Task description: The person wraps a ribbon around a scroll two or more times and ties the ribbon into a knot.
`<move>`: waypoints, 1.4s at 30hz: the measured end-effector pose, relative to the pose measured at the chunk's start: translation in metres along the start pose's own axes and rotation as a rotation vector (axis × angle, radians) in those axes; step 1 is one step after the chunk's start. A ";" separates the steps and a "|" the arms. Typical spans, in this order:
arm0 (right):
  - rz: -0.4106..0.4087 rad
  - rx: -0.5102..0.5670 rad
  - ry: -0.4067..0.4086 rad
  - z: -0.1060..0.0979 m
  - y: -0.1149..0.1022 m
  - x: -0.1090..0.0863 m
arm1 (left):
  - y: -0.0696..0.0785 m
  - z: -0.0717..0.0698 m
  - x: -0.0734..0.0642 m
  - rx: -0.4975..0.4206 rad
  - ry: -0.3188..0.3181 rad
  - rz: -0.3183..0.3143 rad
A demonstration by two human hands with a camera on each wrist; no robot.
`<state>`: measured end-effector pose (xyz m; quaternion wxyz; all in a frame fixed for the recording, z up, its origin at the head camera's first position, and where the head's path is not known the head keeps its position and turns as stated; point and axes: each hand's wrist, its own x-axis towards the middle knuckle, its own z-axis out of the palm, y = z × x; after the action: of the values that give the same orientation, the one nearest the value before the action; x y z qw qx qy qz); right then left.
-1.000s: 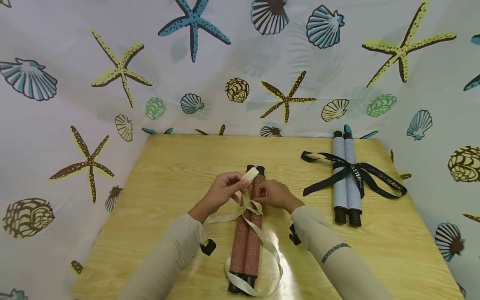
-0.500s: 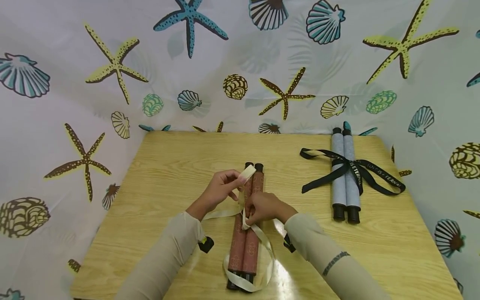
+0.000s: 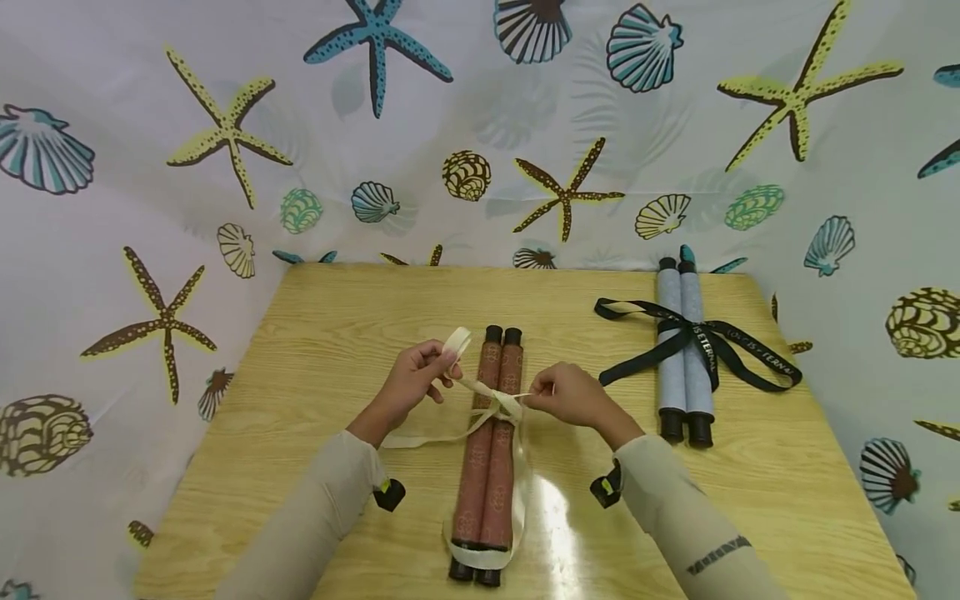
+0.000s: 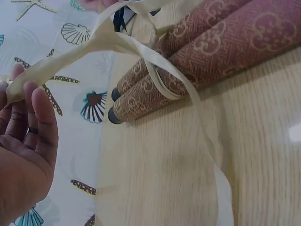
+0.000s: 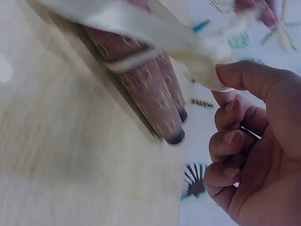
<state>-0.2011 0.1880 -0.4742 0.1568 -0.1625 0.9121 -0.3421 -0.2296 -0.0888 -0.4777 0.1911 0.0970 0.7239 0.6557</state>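
Note:
Two red patterned scrolls [image 3: 483, 483] with black end knobs lie side by side at the middle of the table. A cream ribbon [image 3: 501, 405] is wrapped round them, with a knot on top. My left hand [image 3: 408, 379] pinches a loop of the ribbon left of the scrolls; the left wrist view shows the ribbon [image 4: 61, 61] stretched from those fingers to the knot. On the other side my right hand [image 3: 570, 393] pinches another part of the ribbon [image 5: 207, 70] between thumb and forefinger. One loose tail hangs left of the scrolls, another curves across their near ends.
Two pale blue-grey scrolls [image 3: 682, 375] lie at the back right, tied with a black printed ribbon [image 3: 750, 333] in a bow. The wooden table [image 3: 337, 325] meets a cloth [image 3: 420, 208] printed with starfish and shells at the back and sides.
The right hand reached in over the knot, then drew out to the right with ribbon pinched. The left hand moved left with its loop, and the knot between them has tightened into view.

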 end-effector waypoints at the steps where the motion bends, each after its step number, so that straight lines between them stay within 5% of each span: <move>1: 0.011 0.016 0.014 -0.007 0.003 -0.003 | -0.001 -0.003 -0.001 0.001 0.017 -0.011; 12: 0.080 -0.048 0.026 -0.056 0.037 -0.037 | -0.017 -0.019 -0.006 0.038 0.073 -0.124; 22: 0.147 -0.102 -0.013 -0.056 0.073 -0.067 | -0.040 -0.036 -0.008 0.081 0.162 -0.219; 32: 0.092 -0.078 -0.155 -0.043 0.093 -0.087 | -0.056 -0.041 -0.002 0.091 0.244 -0.226; 36: 0.154 -0.132 -0.036 -0.035 0.092 -0.087 | -0.055 -0.042 0.001 0.035 0.306 -0.255; 40: 0.282 -0.206 0.213 -0.029 0.087 -0.086 | -0.049 -0.047 0.004 -0.017 0.366 -0.281; 42: 0.327 -0.208 0.319 -0.023 0.082 -0.086 | -0.046 -0.050 0.001 0.015 0.331 -0.285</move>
<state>-0.1483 0.2942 -0.4978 0.0468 0.0278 0.9698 -0.2379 -0.2460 -0.1397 -0.5197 0.1599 -0.1140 0.7566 0.6237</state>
